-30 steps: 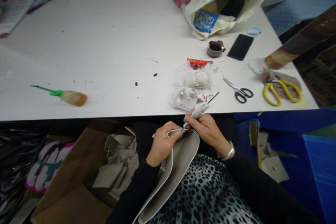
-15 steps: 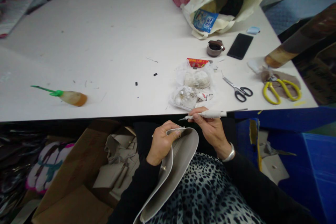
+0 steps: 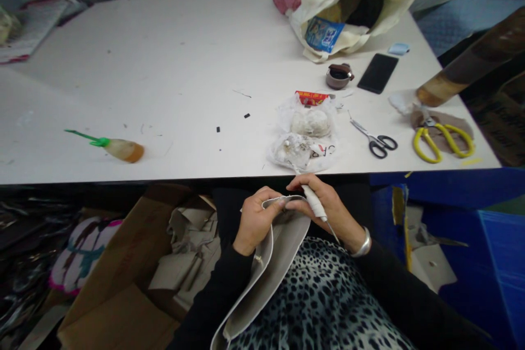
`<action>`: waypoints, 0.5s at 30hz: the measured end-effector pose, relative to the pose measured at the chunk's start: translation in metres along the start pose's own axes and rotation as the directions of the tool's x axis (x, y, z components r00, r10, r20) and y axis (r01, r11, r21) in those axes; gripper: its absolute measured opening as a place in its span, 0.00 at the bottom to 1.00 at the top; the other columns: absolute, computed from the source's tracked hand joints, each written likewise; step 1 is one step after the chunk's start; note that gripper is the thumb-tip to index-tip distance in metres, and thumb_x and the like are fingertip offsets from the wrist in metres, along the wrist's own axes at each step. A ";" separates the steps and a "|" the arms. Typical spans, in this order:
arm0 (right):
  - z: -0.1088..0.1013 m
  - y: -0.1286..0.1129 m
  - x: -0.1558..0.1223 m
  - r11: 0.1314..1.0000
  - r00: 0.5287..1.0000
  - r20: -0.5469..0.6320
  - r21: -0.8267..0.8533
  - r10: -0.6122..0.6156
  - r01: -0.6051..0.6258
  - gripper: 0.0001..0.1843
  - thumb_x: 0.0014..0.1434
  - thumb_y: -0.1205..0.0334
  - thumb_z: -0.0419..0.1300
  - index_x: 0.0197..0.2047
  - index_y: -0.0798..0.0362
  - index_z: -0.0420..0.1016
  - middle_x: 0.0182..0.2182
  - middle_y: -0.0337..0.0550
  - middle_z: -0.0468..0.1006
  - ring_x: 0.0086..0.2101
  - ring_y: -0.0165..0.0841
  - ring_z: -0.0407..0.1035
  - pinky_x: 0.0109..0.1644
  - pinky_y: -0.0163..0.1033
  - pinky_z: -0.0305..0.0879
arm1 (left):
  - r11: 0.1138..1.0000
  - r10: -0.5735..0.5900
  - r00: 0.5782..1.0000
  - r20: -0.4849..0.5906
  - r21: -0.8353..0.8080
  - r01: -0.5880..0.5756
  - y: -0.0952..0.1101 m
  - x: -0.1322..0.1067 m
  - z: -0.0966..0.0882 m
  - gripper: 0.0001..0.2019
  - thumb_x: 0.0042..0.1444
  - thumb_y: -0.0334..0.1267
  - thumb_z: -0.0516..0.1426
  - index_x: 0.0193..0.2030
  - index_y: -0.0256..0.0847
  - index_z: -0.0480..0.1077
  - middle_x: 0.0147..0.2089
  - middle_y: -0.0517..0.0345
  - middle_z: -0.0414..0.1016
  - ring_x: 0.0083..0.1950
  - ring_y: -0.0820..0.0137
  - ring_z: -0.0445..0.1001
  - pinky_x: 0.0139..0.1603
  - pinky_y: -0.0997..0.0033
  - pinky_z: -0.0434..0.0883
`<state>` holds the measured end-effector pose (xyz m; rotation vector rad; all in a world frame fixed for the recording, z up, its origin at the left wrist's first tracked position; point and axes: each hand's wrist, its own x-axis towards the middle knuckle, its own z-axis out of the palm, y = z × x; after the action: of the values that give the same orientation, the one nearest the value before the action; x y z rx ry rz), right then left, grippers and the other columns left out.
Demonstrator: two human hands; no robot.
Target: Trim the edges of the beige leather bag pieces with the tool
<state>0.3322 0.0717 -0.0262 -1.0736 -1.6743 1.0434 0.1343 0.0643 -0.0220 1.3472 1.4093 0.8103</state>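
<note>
Now turned toward five o'clock, a slim white-wrapped tool (image 3: pixel 314 202) lies clasped in the right hand (image 3: pixel 335 208), apparently freeing its fingertips (image 3: pixel 296 205); the left hand (image 3: pixel 254 219) pinches a curved grey leather-like panel (image 3: pixel 283 246).

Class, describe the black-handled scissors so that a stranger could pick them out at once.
On the white table, find the black phone toward the right end. The scissors lie between it and the near edge, handles toward that edge. Black handles set them apart from the yellow-handled shears to their right.
</note>
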 end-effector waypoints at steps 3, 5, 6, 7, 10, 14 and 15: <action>0.001 0.000 -0.001 0.990 0.991 0.115 -0.120 -0.063 0.077 0.17 0.64 0.56 0.71 0.51 0.48 0.71 0.43 0.42 0.76 0.42 0.36 0.72 0.46 0.40 0.69 | 0.999 0.020 1.000 -0.004 0.039 -0.020 -0.001 -0.002 0.002 0.06 0.58 0.38 0.65 0.32 0.41 0.81 0.35 0.57 0.78 0.38 0.68 0.76 0.43 0.70 0.69; 0.002 -0.002 -0.001 0.983 0.984 0.163 -0.161 -0.067 0.093 0.16 0.64 0.60 0.71 0.49 0.49 0.69 0.42 0.41 0.74 0.42 0.36 0.70 0.46 0.39 0.67 | 0.999 0.034 0.999 -0.008 0.043 -0.033 -0.002 -0.003 0.003 0.05 0.58 0.37 0.65 0.32 0.41 0.81 0.35 0.57 0.79 0.38 0.67 0.76 0.43 0.69 0.70; 0.002 -0.003 -0.001 0.980 0.981 0.181 -0.173 -0.063 0.095 0.16 0.63 0.61 0.71 0.49 0.49 0.68 0.41 0.40 0.74 0.41 0.36 0.70 0.45 0.39 0.67 | 0.998 0.041 0.999 -0.010 0.042 -0.040 -0.002 -0.004 0.003 0.05 0.57 0.37 0.65 0.32 0.41 0.81 0.35 0.57 0.79 0.38 0.67 0.76 0.43 0.69 0.70; 0.002 -0.004 0.000 0.979 0.979 0.194 -0.182 -0.058 0.094 0.17 0.63 0.63 0.71 0.49 0.49 0.68 0.41 0.40 0.74 0.41 0.35 0.69 0.45 0.38 0.66 | 0.998 0.047 0.999 -0.011 0.041 -0.047 -0.001 -0.005 0.003 0.05 0.57 0.37 0.65 0.32 0.41 0.81 0.35 0.57 0.79 0.38 0.67 0.76 0.43 0.69 0.70; 0.003 -0.006 0.000 0.974 0.976 0.211 -0.204 -0.051 0.095 0.19 0.61 0.65 0.72 0.49 0.49 0.68 0.41 0.39 0.74 0.40 0.34 0.69 0.44 0.37 0.65 | 0.997 0.063 0.998 -0.012 0.040 -0.063 0.001 -0.007 0.003 0.05 0.57 0.37 0.65 0.31 0.41 0.81 0.34 0.57 0.79 0.38 0.67 0.76 0.43 0.69 0.70; 0.003 -0.009 -0.004 0.978 0.985 0.158 -0.184 -0.070 0.099 0.15 0.64 0.61 0.70 0.49 0.49 0.69 0.41 0.39 0.75 0.39 0.33 0.70 0.43 0.36 0.65 | 0.997 0.055 0.998 -0.033 0.053 -0.054 0.002 -0.010 0.002 0.07 0.58 0.39 0.64 0.31 0.40 0.80 0.33 0.58 0.78 0.37 0.68 0.75 0.41 0.70 0.69; 0.003 -0.010 -0.005 0.982 0.991 0.114 -0.167 -0.071 0.089 0.13 0.66 0.59 0.69 0.48 0.49 0.69 0.40 0.40 0.75 0.38 0.33 0.70 0.42 0.36 0.66 | 0.998 0.049 0.997 -0.056 0.052 -0.046 0.003 -0.011 0.000 0.08 0.59 0.40 0.64 0.32 0.40 0.80 0.33 0.58 0.78 0.36 0.69 0.75 0.41 0.71 0.68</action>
<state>0.3284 0.0638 -0.0190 -1.0658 -1.9070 0.9323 0.1340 0.0540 -0.0174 1.4111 1.4557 0.8552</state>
